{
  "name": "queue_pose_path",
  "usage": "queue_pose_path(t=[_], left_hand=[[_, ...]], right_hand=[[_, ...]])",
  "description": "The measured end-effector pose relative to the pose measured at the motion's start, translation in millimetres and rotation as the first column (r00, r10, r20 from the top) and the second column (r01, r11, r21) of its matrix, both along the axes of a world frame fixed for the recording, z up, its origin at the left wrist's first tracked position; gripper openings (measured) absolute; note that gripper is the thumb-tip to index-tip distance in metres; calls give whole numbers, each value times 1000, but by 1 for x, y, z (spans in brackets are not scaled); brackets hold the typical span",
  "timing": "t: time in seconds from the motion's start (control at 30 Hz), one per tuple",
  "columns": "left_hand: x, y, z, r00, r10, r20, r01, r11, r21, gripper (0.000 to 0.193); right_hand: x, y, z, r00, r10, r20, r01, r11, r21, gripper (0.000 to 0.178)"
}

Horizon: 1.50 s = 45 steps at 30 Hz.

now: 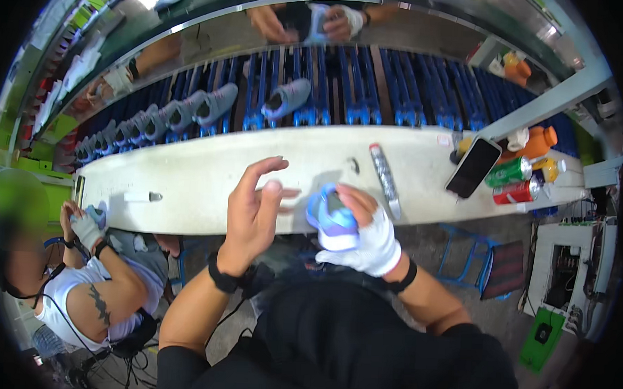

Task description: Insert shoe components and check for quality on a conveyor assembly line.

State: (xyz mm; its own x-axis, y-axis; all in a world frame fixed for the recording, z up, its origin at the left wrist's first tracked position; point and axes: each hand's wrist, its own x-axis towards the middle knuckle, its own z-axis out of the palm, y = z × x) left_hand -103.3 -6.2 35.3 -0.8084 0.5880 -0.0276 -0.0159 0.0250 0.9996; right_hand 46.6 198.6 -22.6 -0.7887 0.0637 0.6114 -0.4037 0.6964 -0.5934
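Right hand (375,247): in a white glove, it gripped the shoe (336,229) above the bench's near edge, just off centre toward 4 o'clock.
Left hand (252,213): bare, at 9 o'clock from the shoe, fingers apart and curved, grasping nothing.
Rack (361,85): at 12 o'clock; its blue bars carried a row of shoes (179,113) toward 10 and a lone one nearer 11.
Cans (508,172): green and red, at 3 o'clock on the bench (313,149); their contents did not show.
Cabinet (563,264): toward 4 o'clock; its dark opening held parts too small to identify.
Hard to make out: fingers hid some of the shoe, and its details were blurred; at 8 o'clock, a co-worker's (102,290) hands partly covered a bluish piece (99,215).
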Motion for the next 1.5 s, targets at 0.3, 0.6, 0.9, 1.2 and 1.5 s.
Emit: queue_pose_path(t=[0.3,0.6,0.9,1.2,1.5], left_hand=[[-210,112,-159,796,-348,-496,-239,571,-785,98],[-139,112,-45,779,-395,-486,17,789,-615,62],[-72,-18,-46,766,-611,-198,271,587,-763,56],[-31,9,-82,372,-650,-663,-15,710,-704,50],[54,16,-78,505,-124,-854,250,968,7,52]], right_hand=[[14,6,-11,960,-218,176,254,943,-217,99],[-37,74,163,946,-147,-289,-79,760,-645,49],[-236,72,384,757,-93,-647,441,803,401,38],[-344,-34,236,977,-117,179,-21,782,623,63],[-304,-14,230,988,-147,37,111,868,483,39]])
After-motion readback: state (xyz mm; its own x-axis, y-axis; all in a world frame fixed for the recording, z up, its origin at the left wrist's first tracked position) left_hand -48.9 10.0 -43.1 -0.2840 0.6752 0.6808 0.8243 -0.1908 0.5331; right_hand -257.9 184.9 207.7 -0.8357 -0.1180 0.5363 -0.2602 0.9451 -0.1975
